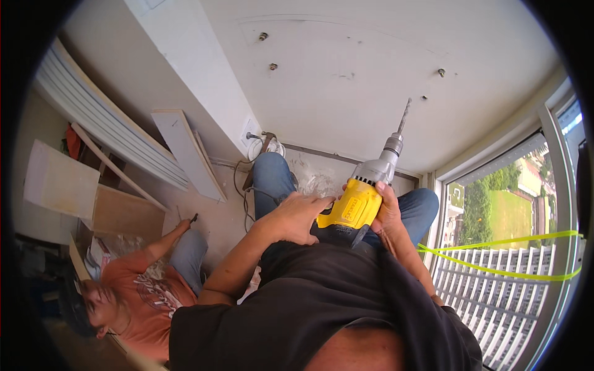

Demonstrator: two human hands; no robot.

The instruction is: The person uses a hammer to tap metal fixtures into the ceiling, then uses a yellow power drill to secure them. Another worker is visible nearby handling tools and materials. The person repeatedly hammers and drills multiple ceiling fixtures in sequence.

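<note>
A yellow, grey and black power drill (349,209) is held in front of my body between both hands. Its long drill bit (405,115) points up and away to the right, toward a hole (424,97) in the white wall, with a gap between them. My left hand (298,217) grips the drill's rear left side, around the dark handle. Along the right side of the yellow housing, my right hand (387,211) is wrapped with its fingers partly hidden. Metal anchors (441,73) stick out of the wall at the right and upper left.
At the left sits a co-worker (151,281) in an orange shirt, holding a small dark tool (194,217). Boards (185,151) lean beside a wall column. A hammer (268,138) and a cable (238,179) lie near my left knee. A window (501,216) with a yellow-green strap (507,267) is on my right.
</note>
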